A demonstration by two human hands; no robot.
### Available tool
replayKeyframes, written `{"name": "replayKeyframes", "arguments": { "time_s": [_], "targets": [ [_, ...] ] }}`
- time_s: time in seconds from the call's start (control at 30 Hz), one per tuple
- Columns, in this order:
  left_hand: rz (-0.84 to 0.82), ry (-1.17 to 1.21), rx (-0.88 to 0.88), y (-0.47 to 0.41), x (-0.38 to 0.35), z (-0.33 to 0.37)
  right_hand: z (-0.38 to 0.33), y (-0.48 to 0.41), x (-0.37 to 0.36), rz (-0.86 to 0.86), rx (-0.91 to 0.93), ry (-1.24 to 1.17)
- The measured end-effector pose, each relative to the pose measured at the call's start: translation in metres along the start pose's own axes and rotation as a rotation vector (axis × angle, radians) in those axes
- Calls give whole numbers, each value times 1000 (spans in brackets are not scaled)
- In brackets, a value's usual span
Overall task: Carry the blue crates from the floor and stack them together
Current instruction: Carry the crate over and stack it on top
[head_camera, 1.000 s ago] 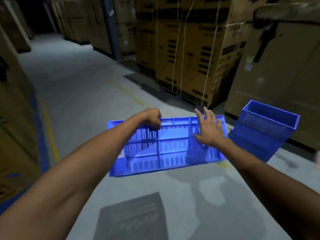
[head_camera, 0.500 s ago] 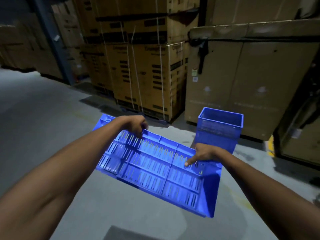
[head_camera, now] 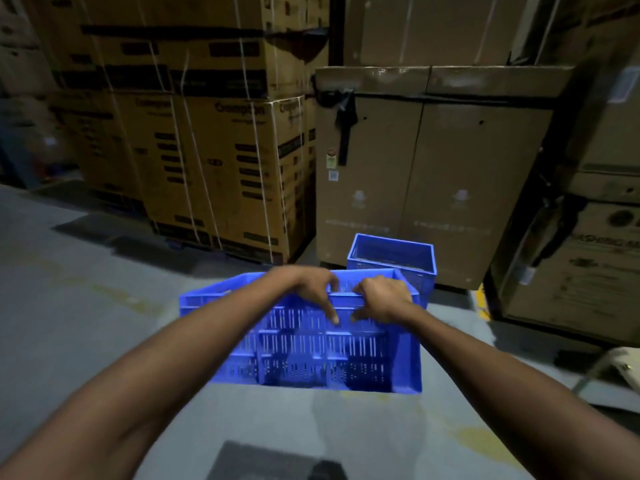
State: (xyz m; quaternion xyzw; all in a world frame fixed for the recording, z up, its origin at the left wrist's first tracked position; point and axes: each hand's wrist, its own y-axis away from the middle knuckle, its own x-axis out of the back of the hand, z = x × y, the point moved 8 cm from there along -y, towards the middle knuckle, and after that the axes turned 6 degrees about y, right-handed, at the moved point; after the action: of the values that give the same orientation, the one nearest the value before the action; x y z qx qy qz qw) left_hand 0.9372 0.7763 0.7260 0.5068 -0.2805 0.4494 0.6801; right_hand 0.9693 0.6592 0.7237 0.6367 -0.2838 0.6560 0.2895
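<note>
Both hands hold one blue slotted crate [head_camera: 304, 355] by the upper rim of its near long wall, side by side and almost touching. The left hand [head_camera: 309, 285] hooks over the rim, its fingers spread and curled, one fingertip lying down on the slotted wall. The right hand [head_camera: 383, 297] grips the same rim just beside it, fingers bent over the edge, thumb pressed on the outer face. The crate hangs in front of the person over the grey concrete floor [head_camera: 86, 306], its open top facing up and slightly away.

Just behind it a second blue crate [head_camera: 391, 259] stands on the floor against a tall cardboard box [head_camera: 433, 168] — whether it is one crate or several nested I cannot tell. To the left rise strapped brown cartons [head_camera: 225, 168]. A dark mat [head_camera: 263, 462] lies at the near edge of view.
</note>
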Motion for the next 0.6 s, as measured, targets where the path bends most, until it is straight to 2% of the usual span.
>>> {"name": "replayKeyframes", "arguments": {
  "time_s": [0.17, 0.3, 0.5, 0.6],
  "targets": [
    [185, -99, -137, -90, 23, -9, 39, -63, -9, -7, -151, 28],
    [197, -175, -190, -152, 46, 2, 90, -100, -28, -64, -188, 11],
    [210, -225, -172, -257, 70, 20, 191, -167, -46, -253, -213, 32],
    [264, -225, -130, -310, 81, 24, 231, -207, -58, -208, -190, -13]
  ]
}}
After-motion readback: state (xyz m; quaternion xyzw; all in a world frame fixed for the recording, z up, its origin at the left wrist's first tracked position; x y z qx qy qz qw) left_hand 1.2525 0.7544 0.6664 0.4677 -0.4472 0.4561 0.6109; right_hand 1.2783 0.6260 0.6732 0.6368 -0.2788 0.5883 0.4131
